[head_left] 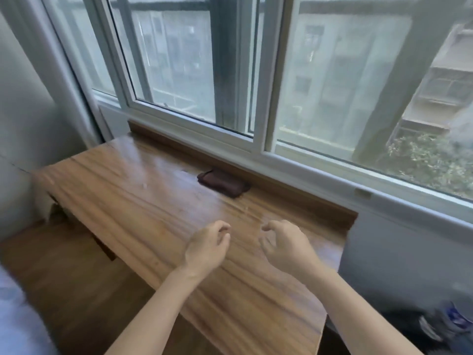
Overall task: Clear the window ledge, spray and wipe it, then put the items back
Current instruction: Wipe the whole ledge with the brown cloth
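The left hand (206,248) hovers low over the wooden ledge (122,190), fingers loosely curled and holding nothing; just to its right the right hand (282,245) hangs the same way, relaxed and empty, the two hands near each other but apart; ahead of both hands, a little nearer the left one and well apart from them, a dark folded cloth (223,182) lies flat on the ledge, touching or almost touching the wooden strip under the window (230,73); far to the right of the right hand, low in the corner, some blurred dark things lie below the ledge, and I cannot tell what they are; no spray bottle shows; the ledge holds only the cloth, and its surface shines with a few small pale marks, so I judge the clearing is done and the wiping step is in hand or close; the next move probably calls for a forward reach to grasp the cloth from above.
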A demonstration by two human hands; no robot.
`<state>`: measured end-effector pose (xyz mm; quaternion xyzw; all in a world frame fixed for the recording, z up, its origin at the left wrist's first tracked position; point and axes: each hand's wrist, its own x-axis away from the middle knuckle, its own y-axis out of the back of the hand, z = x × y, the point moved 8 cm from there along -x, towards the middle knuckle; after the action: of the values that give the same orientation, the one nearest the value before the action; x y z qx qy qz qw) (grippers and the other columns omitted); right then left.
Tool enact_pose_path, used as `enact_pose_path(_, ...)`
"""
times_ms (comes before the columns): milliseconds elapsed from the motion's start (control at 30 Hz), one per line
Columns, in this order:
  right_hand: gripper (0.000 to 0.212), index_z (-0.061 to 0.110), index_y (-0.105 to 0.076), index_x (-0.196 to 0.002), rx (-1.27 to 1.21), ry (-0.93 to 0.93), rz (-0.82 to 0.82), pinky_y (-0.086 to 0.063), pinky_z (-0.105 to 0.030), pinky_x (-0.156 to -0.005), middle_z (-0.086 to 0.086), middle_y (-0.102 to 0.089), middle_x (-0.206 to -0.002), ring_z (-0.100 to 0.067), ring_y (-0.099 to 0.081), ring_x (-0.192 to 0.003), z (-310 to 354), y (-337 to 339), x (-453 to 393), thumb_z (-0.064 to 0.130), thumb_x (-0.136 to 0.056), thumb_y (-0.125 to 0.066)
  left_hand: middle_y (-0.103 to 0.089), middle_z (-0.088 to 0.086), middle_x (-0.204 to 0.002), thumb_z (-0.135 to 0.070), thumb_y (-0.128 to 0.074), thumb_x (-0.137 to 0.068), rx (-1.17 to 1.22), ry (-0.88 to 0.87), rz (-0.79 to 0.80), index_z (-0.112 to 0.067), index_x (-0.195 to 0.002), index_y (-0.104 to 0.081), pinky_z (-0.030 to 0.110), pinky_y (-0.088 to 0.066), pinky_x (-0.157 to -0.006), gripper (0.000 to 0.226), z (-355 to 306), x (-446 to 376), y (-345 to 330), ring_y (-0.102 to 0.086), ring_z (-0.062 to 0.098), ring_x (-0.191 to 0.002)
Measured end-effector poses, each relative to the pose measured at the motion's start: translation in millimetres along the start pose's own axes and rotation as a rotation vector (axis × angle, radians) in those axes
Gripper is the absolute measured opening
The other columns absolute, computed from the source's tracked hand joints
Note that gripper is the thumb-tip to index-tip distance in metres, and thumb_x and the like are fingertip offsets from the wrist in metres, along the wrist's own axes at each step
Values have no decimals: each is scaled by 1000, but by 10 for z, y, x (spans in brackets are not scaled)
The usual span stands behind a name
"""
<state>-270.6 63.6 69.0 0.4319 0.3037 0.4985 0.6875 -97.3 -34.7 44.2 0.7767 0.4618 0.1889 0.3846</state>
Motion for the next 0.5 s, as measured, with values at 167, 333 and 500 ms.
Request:
enact_pose_path(167,38,21,-65,-134,24,9,-1,-47,-33,-96,-3,-62,-131,-24,-60,-120,746,-385,-296,38,-101,-57,-70,-2,-127,-24,-55,-104,12,-21,24,-18,-133,-63,30,-51,-97,31,558,-52,546,-64,13,-120)
enact_pose_path(333,38,19,-64,-133,21,26,5,-46,-29,-95,-3,-64,-131,-22,-59,-122,1271,-583,-561,39,-102,-56,-66,-3,-134,-25,-53,-106,19,-53,33,-21,-137,-60,28,-52,-98,32,899,-109,947,-61,13,-122)
enact_pose_path(500,39,19,-64,-133,52,34,7,-47,-32,-100,-2,-64,-134,-21,-58,-126,1607,-704,-854,40,-101,-57,-64,-3,-137,-24,-53,-106,6,-63,21,-20,-139,-59,30,-50,-100,34,1110,-267,1216,-60,15,-125)
